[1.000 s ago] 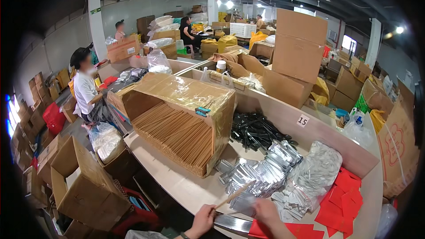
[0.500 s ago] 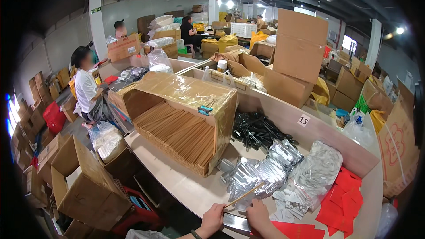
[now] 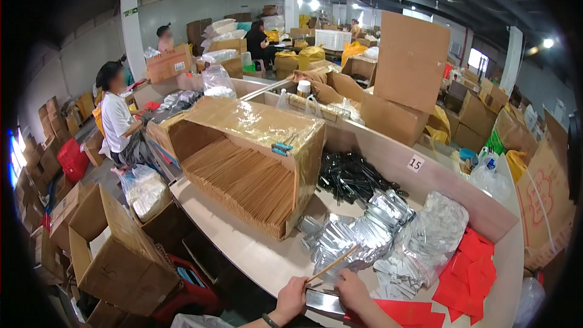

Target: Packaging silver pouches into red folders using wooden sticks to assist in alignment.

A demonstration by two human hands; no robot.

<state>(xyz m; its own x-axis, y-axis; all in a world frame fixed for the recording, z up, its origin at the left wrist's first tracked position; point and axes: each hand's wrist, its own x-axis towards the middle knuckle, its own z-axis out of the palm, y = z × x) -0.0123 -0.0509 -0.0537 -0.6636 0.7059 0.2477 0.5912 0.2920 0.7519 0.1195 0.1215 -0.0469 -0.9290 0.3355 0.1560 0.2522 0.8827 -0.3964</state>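
My left hand (image 3: 292, 297), a dark band at its wrist, is at the near table edge, closed on the lower end of a narrow brown strip (image 3: 333, 264). The strip slants up over a heap of silver packets (image 3: 349, 237) and may be a paper sleeve seen edge-on. My right hand (image 3: 353, 291) is just right of it, fingers curled; what they hold, if anything, is hidden. A shiny silver bar-shaped piece (image 3: 325, 302) shows between my hands. Beside my right forearm lie red paper packets (image 3: 410, 314).
A carton (image 3: 243, 120) on its side holds tightly packed brown paper sleeves (image 3: 237, 185). Behind the silver heap lie black utensils (image 3: 355, 176); to its right, a clear bag (image 3: 434, 231) and more red packets (image 3: 467, 267). A low partition (image 3: 449, 182) borders the table. A co-worker (image 3: 118, 121) is at left.
Both hands have shifted up slightly, and the brown strip has tilted a little more steeply. The co-worker at left has moved an arm.
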